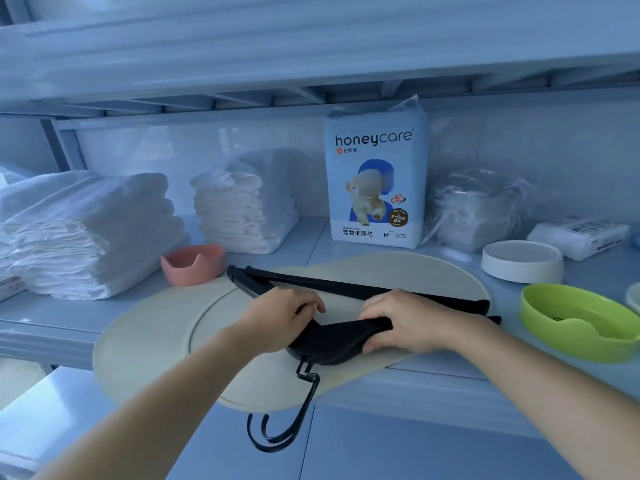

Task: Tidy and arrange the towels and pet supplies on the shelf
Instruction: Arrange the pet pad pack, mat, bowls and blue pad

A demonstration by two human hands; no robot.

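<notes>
Step in hand: squaring up the black hangers (322,296) on the shelf (45,320), looks like gathering them into one neat stack. They lie on the cream round mat (156,337), which overhangs the shelf's front edge; the hooks stick out past the edge and hang down. Left hand (277,320) has fingers curled onto the shoulder of the hangers near the middle, closed on them. Right hand (408,322) is clamped on the same bundle just to the right, thumb under, fingers over the top. The long bars splay toward the pink bowl (192,263), so the stack is not aligned yet.

Other task things: big stack of folded white towels (86,233) at left, smaller towel stack (239,213) behind the pink bowl, honeycare pad pack (375,174) upright at the back centre, bagged white items (474,209) beside it, white bowl (523,261) and green bowl (575,323) at right, wrapped white packet (578,237) far right.

Next move, my guess: press both ends so the bars line up, then lift the bundle as one and clear it off the mat. Needs a firm two-hand hold, since the hooks could snag the mat's edge and drag it off
</notes>
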